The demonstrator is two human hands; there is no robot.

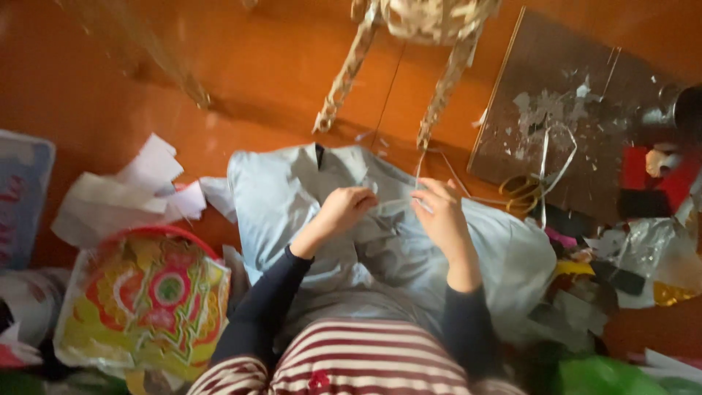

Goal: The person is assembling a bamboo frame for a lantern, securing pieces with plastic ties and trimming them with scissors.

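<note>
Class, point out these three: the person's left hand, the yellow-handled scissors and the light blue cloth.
left hand [345,207]: head view, back of the hand.
yellow-handled scissors [521,189]: head view, handle loops.
light blue cloth [274,194]: head view, bare left part.

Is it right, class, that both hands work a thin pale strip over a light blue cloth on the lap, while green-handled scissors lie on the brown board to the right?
Not quite: the scissors have yellow handles, not green. The head view shows it. The rest stands: the left hand and right hand work a thin pale strip over the light blue cloth, and the scissors lie on the brown board to the right.
</note>
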